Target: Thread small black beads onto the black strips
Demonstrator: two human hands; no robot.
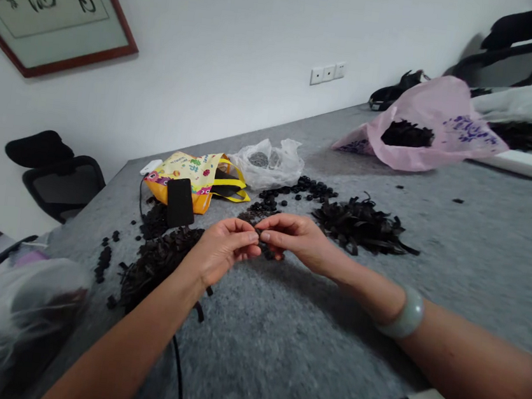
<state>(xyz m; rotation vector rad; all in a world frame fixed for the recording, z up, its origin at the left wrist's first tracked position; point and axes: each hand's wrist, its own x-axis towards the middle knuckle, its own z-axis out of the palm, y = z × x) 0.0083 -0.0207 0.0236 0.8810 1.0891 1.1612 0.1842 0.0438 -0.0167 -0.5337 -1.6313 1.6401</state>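
Over the grey table (278, 342), my left hand (222, 249) and my right hand (302, 242) meet fingertip to fingertip. Both are closed in a pinch on a small black piece (258, 232), mostly covered by the fingers, so its exact kind is not visible. Just behind the hands lie many small round black pieces (312, 189). A heap of black strips (364, 223) is beyond my right hand, and another black strip heap (153, 263) lies left of my left hand, partly behind the forearm.
A yellow patterned bag (183, 167) with a dark phone-like slab (180, 202) against it stands behind left. Beside it is a clear plastic bag (270, 165). Farther right lies a pink bag (428, 125) holding black strips. A black cable (178, 369) runs near the front.
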